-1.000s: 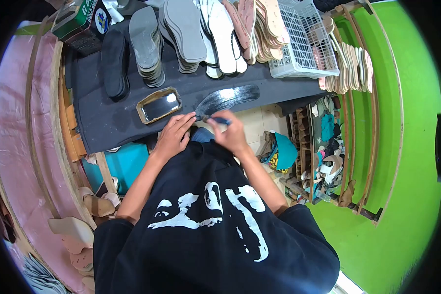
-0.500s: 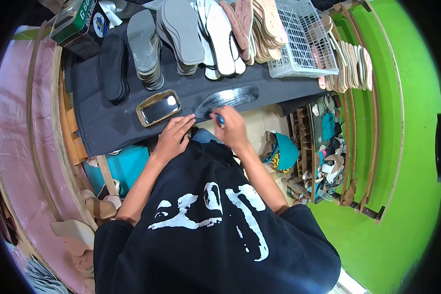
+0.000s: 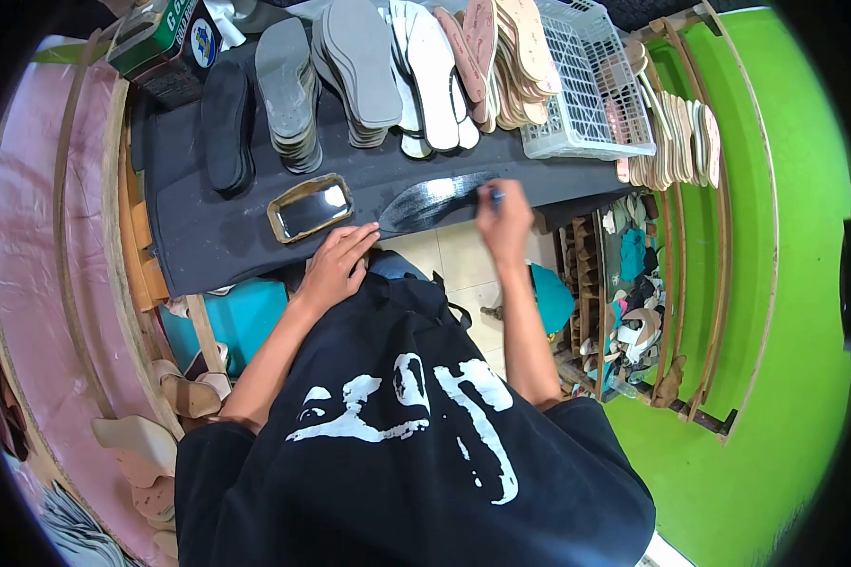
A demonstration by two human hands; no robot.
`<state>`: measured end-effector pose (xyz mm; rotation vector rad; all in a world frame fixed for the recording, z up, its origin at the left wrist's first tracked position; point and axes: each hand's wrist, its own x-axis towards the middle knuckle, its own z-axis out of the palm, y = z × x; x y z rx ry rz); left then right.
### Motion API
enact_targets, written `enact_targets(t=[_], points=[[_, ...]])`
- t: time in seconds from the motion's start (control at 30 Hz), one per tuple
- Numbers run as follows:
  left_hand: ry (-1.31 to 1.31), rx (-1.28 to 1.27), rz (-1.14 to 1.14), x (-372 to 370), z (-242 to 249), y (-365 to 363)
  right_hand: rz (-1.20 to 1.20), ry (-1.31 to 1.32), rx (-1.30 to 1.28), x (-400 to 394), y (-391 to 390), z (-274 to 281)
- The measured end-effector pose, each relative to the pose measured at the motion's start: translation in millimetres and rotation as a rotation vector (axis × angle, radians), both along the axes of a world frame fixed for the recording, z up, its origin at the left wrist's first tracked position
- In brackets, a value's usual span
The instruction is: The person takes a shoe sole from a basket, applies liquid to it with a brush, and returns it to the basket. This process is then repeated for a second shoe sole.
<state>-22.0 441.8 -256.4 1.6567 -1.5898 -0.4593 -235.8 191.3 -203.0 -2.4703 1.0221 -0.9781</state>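
Note:
A black shoe sole (image 3: 433,200), its surface shiny and wet, lies flat along the front edge of the dark table. My left hand (image 3: 340,260) rests at the table edge, fingers stretched out, with a fingertip at the sole's left end. At the other end, my right hand (image 3: 507,219) is closed around a small blue-handled brush (image 3: 497,197); its bristles are hidden or too blurred to make out. Just beyond my left hand is a shallow rectangular tray (image 3: 276,227) with dark, glossy liquid in it and a crusted brown rim.
Stacked black soles (image 3: 227,128), grey soles (image 3: 357,71), white soles (image 3: 432,80) and beige insoles (image 3: 523,57) line the back of the table. A green tin (image 3: 165,52) stands back left, a white plastic basket (image 3: 586,146) back right. Shelves with shoe parts flank the floor at right.
My right hand has moved right with the brush, from the sole's left part to its right end. My left hand stays in nearly the same place.

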Motion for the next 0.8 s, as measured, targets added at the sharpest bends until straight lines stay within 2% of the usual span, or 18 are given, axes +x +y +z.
enact_targets(t=[0.1,0.17,0.3,0.37,0.43,0.5,0.53,0.6,0.63,0.7,0.77,0.8], points=[[-0.003,0.004,0.003,0.3,-0.2,-0.5,0.316,0.033,0.038,38.9,60.8,0.3],[0.002,-0.004,0.006,1.0,-4.7,-0.3,0.378,-0.124,0.299,58.6,90.4,2.4],[-0.002,0.008,0.002,1.1,1.0,-0.7,0.087,-0.168,0.522,43.8,59.8,-0.4],[-0.002,0.005,0.005,1.5,1.8,0.0,-0.038,-0.364,0.342,17.3,10.0,-25.0],[-0.002,-0.002,0.009,1.7,2.8,-1.0,-0.245,-0.237,0.218,-11.1,-29.5,-17.4],[-0.013,0.004,0.003,1.5,3.2,-0.7,-0.314,-0.16,0.107,-17.0,-43.6,-5.7],[-0.012,0.003,0.002,1.4,2.5,-0.9,-0.281,-0.199,0.154,-10.9,-40.4,-5.6],[-0.01,-0.003,0.012,1.3,0.9,-1.2,-0.088,-0.104,-0.042,6.0,-20.9,-5.1],[-0.008,-0.003,0.01,1.0,1.2,-0.9,-0.028,-0.111,0.032,21.5,0.1,-1.4],[-0.006,0.004,0.024,0.3,3.5,-1.8,0.187,-0.032,-0.001,44.0,38.0,-7.0],[-0.005,0.006,0.021,0.3,1.9,-3.1,0.276,-0.034,0.128,64.9,71.3,0.5],[-0.004,0.012,0.028,0.4,2.6,-2.6,0.229,-0.122,0.307,69.7,78.2,3.8]])
